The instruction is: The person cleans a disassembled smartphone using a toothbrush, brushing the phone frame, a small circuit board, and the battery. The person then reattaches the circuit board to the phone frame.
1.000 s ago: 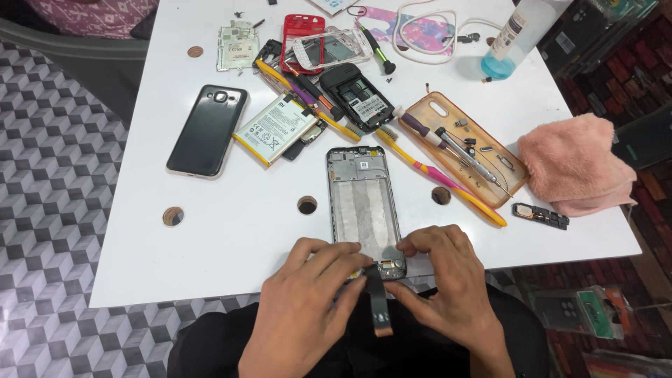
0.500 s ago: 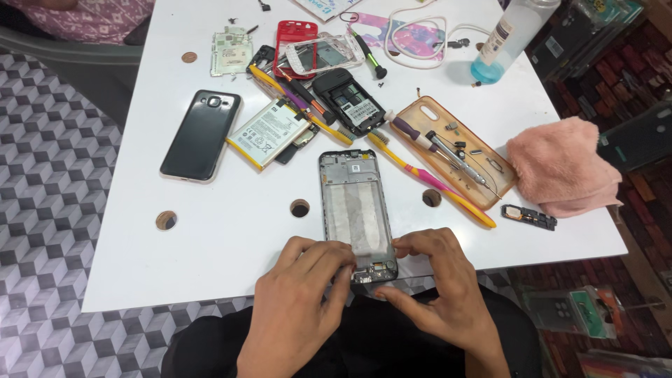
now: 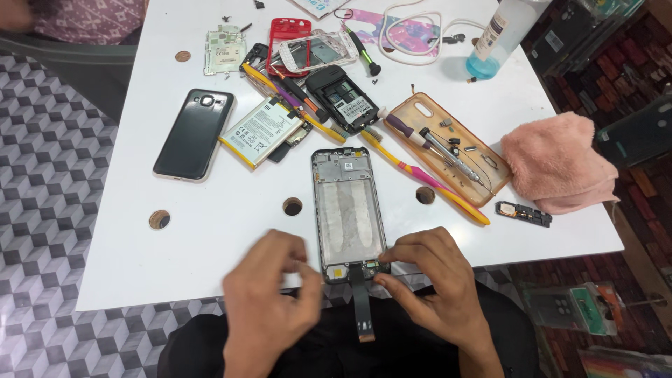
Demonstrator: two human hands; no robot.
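Grip, right: our right hand pinches the bottom edge of the opened phone frame, thumb and forefinger closed on the small board there.
Grip, left: our left hand hovers just beside the frame's lower left corner, fingers curled loosely, holding nothing.
Ribbon: a dark flex cable hangs from the frame's bottom, past the worktop edge, between our hands.
Frame: it lies flat, near the front edge of the white worktop.
Right of it: a yellow and pink toothbrush, an orange phone case holding tools, a pink cloth.
Left of it: a battery, a black phone face down.
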